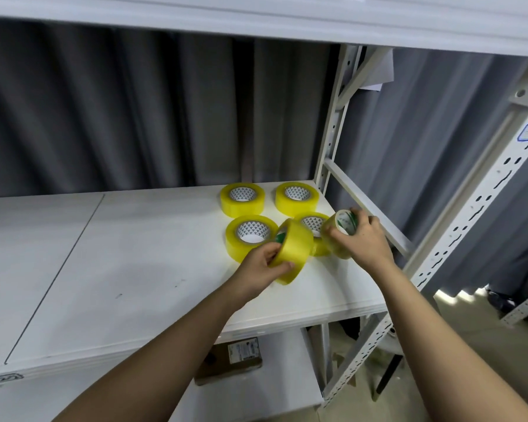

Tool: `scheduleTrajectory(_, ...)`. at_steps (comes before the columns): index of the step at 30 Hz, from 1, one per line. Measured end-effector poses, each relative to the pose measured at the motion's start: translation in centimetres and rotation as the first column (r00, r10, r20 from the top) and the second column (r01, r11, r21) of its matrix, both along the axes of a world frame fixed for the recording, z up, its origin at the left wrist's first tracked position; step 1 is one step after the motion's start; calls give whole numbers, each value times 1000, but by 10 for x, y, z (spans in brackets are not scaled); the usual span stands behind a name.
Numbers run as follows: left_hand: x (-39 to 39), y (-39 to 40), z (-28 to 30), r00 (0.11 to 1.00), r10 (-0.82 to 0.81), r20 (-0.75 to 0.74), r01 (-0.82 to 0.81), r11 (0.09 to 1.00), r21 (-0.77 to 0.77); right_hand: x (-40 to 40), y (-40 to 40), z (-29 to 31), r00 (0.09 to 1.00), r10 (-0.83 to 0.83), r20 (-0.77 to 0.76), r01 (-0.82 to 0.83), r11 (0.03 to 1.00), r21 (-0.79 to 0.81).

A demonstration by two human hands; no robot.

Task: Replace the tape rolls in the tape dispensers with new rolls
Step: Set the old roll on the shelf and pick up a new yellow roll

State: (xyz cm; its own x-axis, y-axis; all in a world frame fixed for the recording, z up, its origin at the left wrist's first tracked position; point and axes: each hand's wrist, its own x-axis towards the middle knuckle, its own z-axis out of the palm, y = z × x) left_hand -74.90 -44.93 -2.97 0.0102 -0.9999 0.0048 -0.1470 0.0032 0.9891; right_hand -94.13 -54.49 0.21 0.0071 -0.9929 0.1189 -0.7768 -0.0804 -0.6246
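1. Left grip (264, 263) curls round a tilted yellow tape roll (291, 251), thumb on its outer band, fingers reaching into the core.
2. Right grip (361, 236) pinches a second tilted roll (337, 233) (green-printed core showing), just beside the first.
3. Four more rolls lie flat on the white shelf (134, 269): two at the back (242, 200) (297, 198), one front left (250, 236), one (313, 226) partly hidden between the held rolls.
4. All are glossy translucent yellow rings with patterned cardboard cores.
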Motion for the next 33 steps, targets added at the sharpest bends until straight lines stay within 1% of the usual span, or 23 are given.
scheduleTrajectory(2, 7, 9, 3, 994, 22, -105, -24, 1000, -14, 3, 5, -4, 1000, 5, -4, -5, 1000, 15)
scheduleTrajectory(4, 13, 15, 3, 985, 45, -169, -48, 999, -17, 9, 12, -10, 999, 33, -16, -33, 999, 32)
scheduleTrajectory(6, 19, 20, 3, 978, 56, -203, -61, 998, -15, 18, 19, -18, 996, 81, -33, -79, 996, 50)
scheduleTrajectory(9, 25, 25, 4, 971, 37, -235, -40, 999, -8, 32, 30, -32, 982, 162, -101, -154, 985, 81)
scheduleTrajectory(16, 39, 32, 13, 974, 52, -219, -60, 998, -29, 60, 45, -56, 908, 276, -315, -247, 960, 130)
scheduleTrajectory(20, 48, 34, 12, 979, 74, -188, -79, 997, -19, 64, 43, -60, 836, 278, -474, -261, 960, 103)
scheduleTrajectory(25, 53, 36, 11, 981, 82, -175, -83, 997, 1, 62, 38, -66, 813, 254, -523, -250, 965, 81)
scheduleTrajectory(28, 55, 36, 9, 981, 75, -176, -75, 997, 4, 61, 38, -72, 795, 256, -551, -242, 965, 99)
scheduleTrajectory(29, 55, 36, 10, 982, 72, -175, -73, 997, 2, 59, 40, -73, 789, 242, -565, -238, 968, 82)
scheduleTrajectory(31, 56, 37, 11, 982, 66, -178, -69, 998, -7, 58, 45, -71, 810, 166, -562, -237, 970, -54)
scheduleTrajectory(32, 57, 38, 11, 982, 61, -180, -65, 998, -12, 59, 48, -68, 850, 127, -511, -239, 958, -161)
scheduleTrajectory(33, 59, 39, 12, 982, 58, -178, -61, 998, -16, 61, 50, -63, 904, 95, -417, -231, 929, -289)
